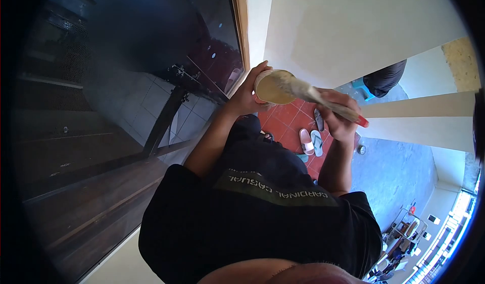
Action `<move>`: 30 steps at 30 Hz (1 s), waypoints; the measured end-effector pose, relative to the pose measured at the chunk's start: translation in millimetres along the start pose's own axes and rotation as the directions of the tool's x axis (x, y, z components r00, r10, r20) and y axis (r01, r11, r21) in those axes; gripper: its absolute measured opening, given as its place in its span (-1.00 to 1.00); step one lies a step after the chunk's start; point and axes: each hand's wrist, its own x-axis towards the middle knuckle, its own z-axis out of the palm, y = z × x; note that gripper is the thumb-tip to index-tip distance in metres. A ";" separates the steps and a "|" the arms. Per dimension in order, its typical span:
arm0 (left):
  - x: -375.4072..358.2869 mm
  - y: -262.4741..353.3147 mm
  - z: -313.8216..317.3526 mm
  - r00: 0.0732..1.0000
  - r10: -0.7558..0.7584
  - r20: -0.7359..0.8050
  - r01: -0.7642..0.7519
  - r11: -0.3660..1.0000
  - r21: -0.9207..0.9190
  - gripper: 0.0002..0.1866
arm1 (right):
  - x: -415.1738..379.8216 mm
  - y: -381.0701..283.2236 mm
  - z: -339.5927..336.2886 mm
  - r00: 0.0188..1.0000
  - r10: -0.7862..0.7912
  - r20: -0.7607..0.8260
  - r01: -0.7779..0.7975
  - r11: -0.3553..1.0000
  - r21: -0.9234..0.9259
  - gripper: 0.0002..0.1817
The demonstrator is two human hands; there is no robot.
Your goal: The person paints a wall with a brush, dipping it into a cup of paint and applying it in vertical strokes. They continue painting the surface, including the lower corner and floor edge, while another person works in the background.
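A small round tub point(259, 85) with cream-coloured paint coating its inside is wrapped by the fingers of my left hand point(247, 93), its mouth facing up towards me. In my right hand point(339, 116) is a paintbrush point(323, 100) with a red tip on its handle. Cream paint covers the bristles, which overlap the tub's rim and mouth in this view and look slightly blurred. Both hands are held out in front of my chest, close to the corner of a cream wall point(323, 26).
To the left stands a dark glass window or door point(136, 46) with a wooden frame point(241, 21). Below lie red floor tiles point(283, 120) with a pink slipper point(306, 141) and a flip-flop point(317, 142). A blue stool point(362, 86) with dark cloth stands beyond the wall; cluttered items point(404, 233) lie lower right.
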 end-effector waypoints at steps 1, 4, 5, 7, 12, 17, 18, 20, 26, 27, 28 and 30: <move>0.3 -0.4 -0.2 1.000 -0.005 0.000 0.005 1.000 0.000 0.10 | 4.4 -0.3 1.1 0.996 0.026 0.088 -0.024 1.000 -0.018 -0.72; 1.0 -1.6 -1.0 0.999 -0.027 0.043 0.028 0.999 -0.031 0.07 | 12.3 -8.0 2.5 0.961 0.069 0.267 -0.020 0.983 -0.180 -0.69; 1.2 -0.9 -1.8 0.998 -0.022 0.057 0.024 0.999 -0.031 0.06 | 14.6 -11.9 1.0 0.937 0.122 0.327 -0.037 0.966 -0.255 -0.72; 0.9 -0.6 -1.0 0.997 -0.019 0.074 0.022 0.999 -0.030 0.04 | 20.0 -19.6 3.4 0.918 0.180 0.352 -0.062 0.945 -0.322 -0.73; 1.0 3.3 6.7 0.992 -0.026 0.126 0.012 0.994 0.109 0.04 | 15.5 -9.9 12.7 0.866 0.296 0.403 -0.117 0.904 -0.411 -0.73; 2.0 0.9 9.9 0.980 0.032 0.196 -0.078 0.969 0.232 0.03 | 9.8 -0.1 23.6 0.819 0.385 0.425 -0.149 0.858 -0.492 -0.77; 1.8 1.9 10.3 0.974 0.031 0.224 -0.090 0.962 0.257 0.02 | 7.7 -1.4 23.1 0.821 0.388 0.418 -0.154 0.856 -0.493 -0.77; -2.1 -1.1 12.5 0.974 0.005 0.227 -0.049 0.981 0.189 0.02 | 4.4 -4.5 22.4 0.855 0.357 0.375 -0.146 0.862 -0.486 -0.79; -6.4 -9.2 18.1 0.975 0.010 0.221 -0.039 0.991 0.126 0.00 | -5.4 1.9 21.8 0.852 0.351 0.388 -0.156 0.878 -0.453 -0.80; -5.3 -9.6 19.3 0.975 0.058 0.216 -0.093 0.983 0.160 0.00 | -6.1 0.7 21.5 0.854 0.352 0.382 -0.157 0.876 -0.455 -0.80; -6.4 -12.0 21.1 0.974 0.058 0.218 -0.094 0.983 0.159 0.00 | -7.4 -1.0 21.4 0.867 0.321 0.381 -0.132 0.886 -0.444 -0.80; -8.4 -16.0 22.2 0.985 -0.025 0.173 0.010 0.996 0.089 0.00 | -8.9 -1.1 21.2 0.880 0.287 0.378 -0.108 0.896 -0.430 -0.80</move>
